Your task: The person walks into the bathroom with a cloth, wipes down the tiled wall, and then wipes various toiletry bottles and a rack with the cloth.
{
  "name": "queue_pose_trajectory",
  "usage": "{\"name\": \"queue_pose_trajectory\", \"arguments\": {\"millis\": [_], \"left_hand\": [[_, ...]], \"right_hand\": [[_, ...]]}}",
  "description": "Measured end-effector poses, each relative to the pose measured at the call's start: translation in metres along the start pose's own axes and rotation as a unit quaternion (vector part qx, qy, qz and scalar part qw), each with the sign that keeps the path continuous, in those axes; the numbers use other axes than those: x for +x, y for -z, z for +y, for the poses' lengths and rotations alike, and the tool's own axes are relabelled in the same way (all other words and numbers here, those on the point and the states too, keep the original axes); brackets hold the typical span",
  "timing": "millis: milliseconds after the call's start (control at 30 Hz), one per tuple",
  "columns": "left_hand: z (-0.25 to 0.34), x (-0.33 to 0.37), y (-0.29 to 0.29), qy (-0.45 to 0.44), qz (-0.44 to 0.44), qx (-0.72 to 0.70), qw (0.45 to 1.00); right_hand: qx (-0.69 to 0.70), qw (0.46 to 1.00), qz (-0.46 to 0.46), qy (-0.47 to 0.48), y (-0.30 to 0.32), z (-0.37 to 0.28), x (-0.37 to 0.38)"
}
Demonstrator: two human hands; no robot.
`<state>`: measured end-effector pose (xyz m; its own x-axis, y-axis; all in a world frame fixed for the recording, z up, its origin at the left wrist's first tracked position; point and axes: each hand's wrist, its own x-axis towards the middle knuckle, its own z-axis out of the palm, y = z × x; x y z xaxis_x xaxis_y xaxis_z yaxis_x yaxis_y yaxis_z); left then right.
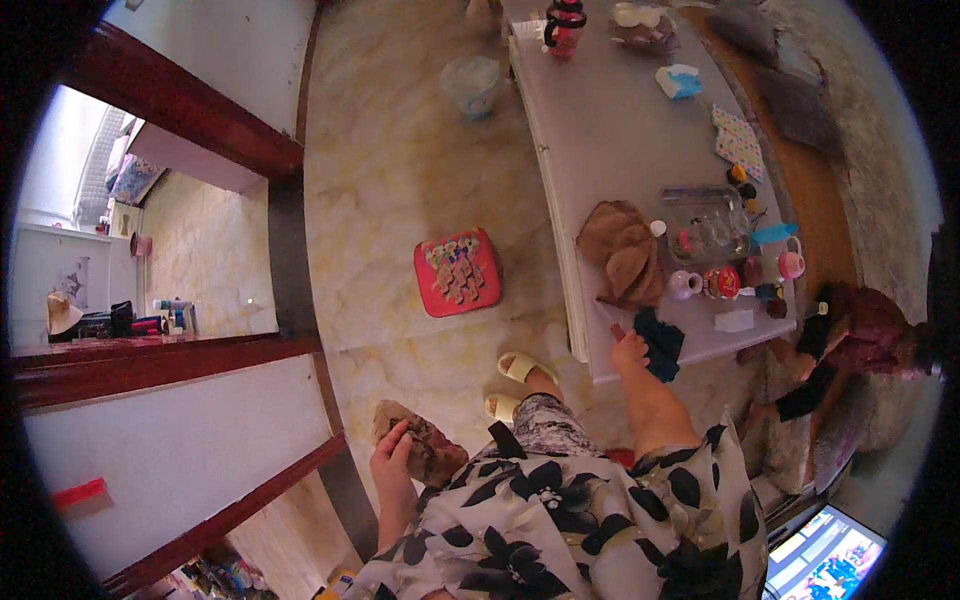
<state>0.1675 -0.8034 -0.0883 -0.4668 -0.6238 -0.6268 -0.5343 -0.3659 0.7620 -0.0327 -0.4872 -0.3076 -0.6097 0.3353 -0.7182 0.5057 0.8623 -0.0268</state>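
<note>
My left hand [394,462] is closed around a brown folded piece with a dark pattern [436,452], which looks like cloth; it hangs over the floor by my left side. At the near corner of the table, my right hand [628,354] is closed on the edge of a dark green cloth [661,338]. A small reddish thing [617,331] shows at its fingertips, too small to name. Just beyond lies a crumpled brown cloth [622,250], with a soft, hat-like shape.
The long table [590,120] carries a clear tray [700,205], jars [722,282], a tissue pack [680,82] and a pink-and-black bottle [564,28]. A red stool [430,290] and a clear bin [470,85] stand on the floor. Another person [865,335] sits at right.
</note>
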Motion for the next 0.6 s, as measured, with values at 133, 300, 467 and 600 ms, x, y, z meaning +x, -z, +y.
{"name": "queue_pose_trajectory", "arguments": {"millis": [133,300,467,600], "left_hand": [[0.01,-0.004,-0.011,-0.005,0.002,0.054,0.999],[-0.01,0.008,-0.008,0.015,0.003,0.039,0.999],[-0.01,0.007,-0.017,0.046,0.021,0.055,0.997],[-0.013,0.004,-0.023,0.058,0.025,0.048,0.997]], "right_hand": [[0.068,0.985,0.156,0.036,-0.01,0.008,0.045],[0.161,0.955,0.211,0.128,-0.017,-0.031,0.111],[0.071,0.988,0.14,0.006,0.038,-0.077,0.088],[0.035,0.971,0.21,0.112,0.046,-0.047,0.146]]}}
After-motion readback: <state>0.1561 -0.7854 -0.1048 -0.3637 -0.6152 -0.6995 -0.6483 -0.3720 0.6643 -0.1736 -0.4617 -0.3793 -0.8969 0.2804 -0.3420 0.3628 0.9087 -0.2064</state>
